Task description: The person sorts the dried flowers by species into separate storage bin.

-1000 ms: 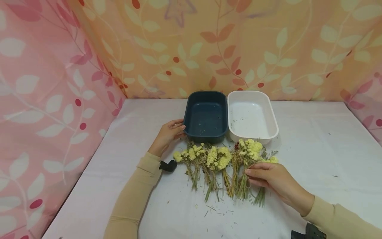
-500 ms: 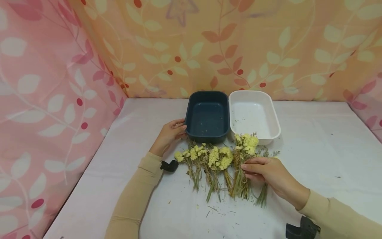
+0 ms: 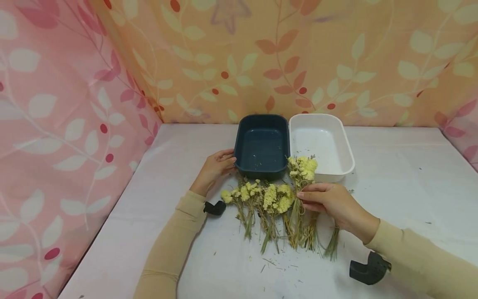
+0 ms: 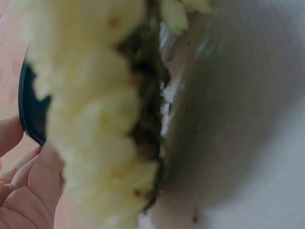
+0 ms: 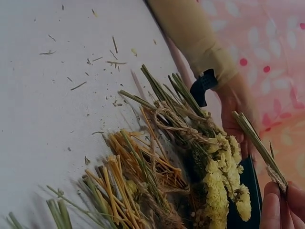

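My right hand (image 3: 337, 203) pinches a tied bunch of dried yellow flowers (image 3: 304, 168) by its stems, blossoms toward the trays. In the right wrist view, the cut stem ends (image 5: 255, 143) of this bunch stick out from the fingertips above the twine. My left hand (image 3: 213, 169) rests its fingers against the left outer side of a dark blue tray (image 3: 261, 143). More dried flower bunches (image 3: 269, 201) lie in a row in front of the trays, several bound with twine (image 5: 176, 125). Blurred yellow blossoms (image 4: 95, 119) hide part of the left hand in its wrist view.
A white tray (image 3: 325, 145) stands right beside the dark blue one, with small plant bits inside. Stem scraps (image 3: 270, 262) are scattered on the white tabletop (image 3: 396, 174). Patterned cloth (image 3: 209, 54) hangs behind and at the sides.
My right hand has lifted the yellow flower bunch from the right part of the row and moved it up and left toward the trays. The left hand stays against the dark blue tray.
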`<move>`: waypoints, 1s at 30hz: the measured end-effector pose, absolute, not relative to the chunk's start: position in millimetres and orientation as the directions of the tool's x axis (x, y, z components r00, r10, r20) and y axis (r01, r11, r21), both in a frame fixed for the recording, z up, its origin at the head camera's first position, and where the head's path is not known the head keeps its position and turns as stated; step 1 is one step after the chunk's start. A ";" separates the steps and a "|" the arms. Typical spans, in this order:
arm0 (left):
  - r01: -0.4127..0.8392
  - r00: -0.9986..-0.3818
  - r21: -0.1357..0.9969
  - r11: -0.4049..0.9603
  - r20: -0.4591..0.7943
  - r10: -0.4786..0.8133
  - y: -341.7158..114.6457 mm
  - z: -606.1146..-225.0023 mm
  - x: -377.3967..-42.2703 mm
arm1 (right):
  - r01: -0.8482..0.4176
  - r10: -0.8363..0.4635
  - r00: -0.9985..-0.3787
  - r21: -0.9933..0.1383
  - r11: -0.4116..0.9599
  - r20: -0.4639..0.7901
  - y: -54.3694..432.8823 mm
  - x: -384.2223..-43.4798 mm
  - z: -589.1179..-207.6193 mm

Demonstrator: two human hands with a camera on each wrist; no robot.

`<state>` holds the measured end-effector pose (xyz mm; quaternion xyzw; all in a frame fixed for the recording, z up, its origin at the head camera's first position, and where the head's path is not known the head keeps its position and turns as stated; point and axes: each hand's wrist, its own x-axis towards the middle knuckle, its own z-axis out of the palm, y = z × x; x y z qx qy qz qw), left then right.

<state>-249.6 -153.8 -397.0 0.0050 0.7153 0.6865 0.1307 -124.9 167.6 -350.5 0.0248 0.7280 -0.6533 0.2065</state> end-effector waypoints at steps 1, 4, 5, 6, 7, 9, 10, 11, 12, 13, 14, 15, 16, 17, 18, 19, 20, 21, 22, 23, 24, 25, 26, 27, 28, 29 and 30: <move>-0.175 -0.965 0.983 0.054 -0.182 0.187 -153.7 -397.7 -249.4 | 0.304 -0.236 -0.914 -0.942 0.139 -0.330 167.1 -126.0 -350.6; -0.178 -0.964 0.983 0.049 -0.184 0.194 -153.7 -399.5 -248.7 | 0.310 -0.233 -0.913 -0.941 0.137 -0.335 165.1 -127.1 -350.9; -0.179 -0.963 0.983 0.051 -0.185 0.195 -153.9 -399.8 -248.4 | 0.313 -0.233 -0.912 -0.940 0.139 -0.338 164.5 -127.3 -351.2; -0.177 -0.963 0.983 0.056 -0.184 0.195 -154.0 -399.8 -247.9 | 0.313 -0.235 -0.911 -0.939 0.141 -0.339 164.0 -127.8 -351.5; -0.176 -0.963 0.983 0.056 -0.183 0.195 -154.0 -399.8 -247.7 | 0.314 -0.234 -0.910 -0.938 0.145 -0.341 163.4 -128.4 -351.7; -0.175 -0.964 0.983 0.060 -0.183 0.192 -154.2 -399.2 -247.4 | 0.318 -0.232 -0.910 -0.937 0.142 -0.344 162.2 -130.4 -351.6; -0.173 -0.965 0.983 0.060 -0.181 0.190 -154.1 -398.7 -247.5 | 0.316 -0.235 -0.910 -0.939 0.137 -0.340 161.9 -131.9 -351.5; -0.171 -0.966 0.983 0.059 -0.180 0.188 -153.9 -398.1 -247.7 | 0.315 -0.236 -0.911 -0.940 0.135 -0.339 161.6 -133.4 -351.4; -0.171 -0.966 0.984 0.057 -0.179 0.185 -153.4 -397.5 -248.0 | 0.316 -0.237 -0.910 -0.940 0.130 -0.339 161.3 -135.0 -351.2; -0.172 -0.967 0.984 0.055 -0.179 0.181 -153.1 -396.9 -248.6 | 0.315 -0.240 -0.910 -0.941 0.127 -0.337 161.2 -136.5 -351.0; -0.169 -0.968 0.984 0.055 -0.177 0.177 -152.8 -396.2 -249.1 | 0.313 -0.242 -0.911 -0.942 0.123 -0.334 161.1 -138.0 -350.8; -0.167 -0.969 0.984 0.056 -0.175 0.175 -152.4 -395.5 -249.7 | 0.305 -0.247 -0.912 -0.944 0.126 -0.328 161.1 -139.3 -350.6; -0.165 -0.970 0.985 0.056 -0.172 0.172 -152.3 -395.4 -250.2 | 0.303 -0.249 -0.912 -0.945 0.125 -0.326 161.1 -141.0 -350.4; -0.164 -0.971 0.985 0.058 -0.172 0.169 -152.4 -395.4 -250.5 | 0.300 -0.251 -0.913 -0.945 0.127 -0.323 160.8 -142.6 -350.3; -0.165 -0.971 0.985 0.059 -0.173 0.165 -152.5 -395.7 -250.8 | 0.295 -0.251 -0.914 -0.947 0.130 -0.319 160.6 -144.3 -350.1; -0.165 -0.971 0.985 0.058 -0.173 0.163 -152.7 -396.0 -251.2 | 0.289 -0.251 -0.916 -0.948 0.132 -0.313 160.3 -146.2 -349.9; -0.164 -0.972 0.985 0.061 -0.172 0.162 -152.9 -396.4 -251.7 | 0.286 -0.249 -0.917 -0.949 0.133 -0.311 159.7 -147.7 -349.4; -0.164 -0.972 0.985 0.061 -0.172 0.161 -153.0 -396.5 -252.0 | 0.281 -0.247 -0.919 -0.950 0.133 -0.307 159.1 -149.2 -348.9; -0.163 -0.972 0.985 0.059 -0.171 0.162 -153.0 -396.5 -252.1 | 0.279 -0.242 -0.922 -0.952 0.130 -0.303 158.2 -150.8 -348.5; -0.161 -0.972 0.985 0.061 -0.169 0.161 -153.1 -396.6 -252.1 | 0.274 -0.238 -0.924 -0.953 0.130 -0.298 157.2 -152.3 -348.2; -0.162 -0.972 0.985 0.063 -0.170 0.160 -153.1 -396.7 -252.1 | 0.271 -0.233 -0.926 -0.953 0.136 -0.297 156.1 -153.2 -347.4; -0.160 -0.972 0.985 0.065 -0.168 0.165 -153.2 -396.6 -251.9 | 0.271 -0.229 -0.927 -0.953 0.137 -0.296 155.0 -154.1 -346.9; -0.158 -0.971 0.985 0.068 -0.167 0.170 -153.3 -396.4 -251.6 | 0.265 -0.227 -0.929 -0.954 0.140 -0.292 153.9 -154.8 -346.2; -0.157 -0.971 0.985 0.070 -0.167 0.173 -153.3 -396.1 -251.0 | 0.261 -0.225 -0.931 -0.954 0.145 -0.289 152.7 -155.6 -345.8; -0.155 -0.970 0.985 0.075 -0.166 0.177 -153.8 -396.2 -250.6 | 0.260 -0.225 -0.930 -0.954 0.150 -0.289 151.5 -156.2 -345.4; -0.157 -0.969 0.985 0.078 -0.169 0.178 -154.1 -396.4 -250.1 | 0.261 -0.226 -0.929 -0.952 0.158 -0.292 150.4 -156.9 -345.0; -0.159 -0.969 0.984 0.079 -0.171 0.180 -154.3 -396.6 -249.6 | 0.262 -0.227 -0.928 -0.951 0.163 -0.294 149.4 -157.5 -344.3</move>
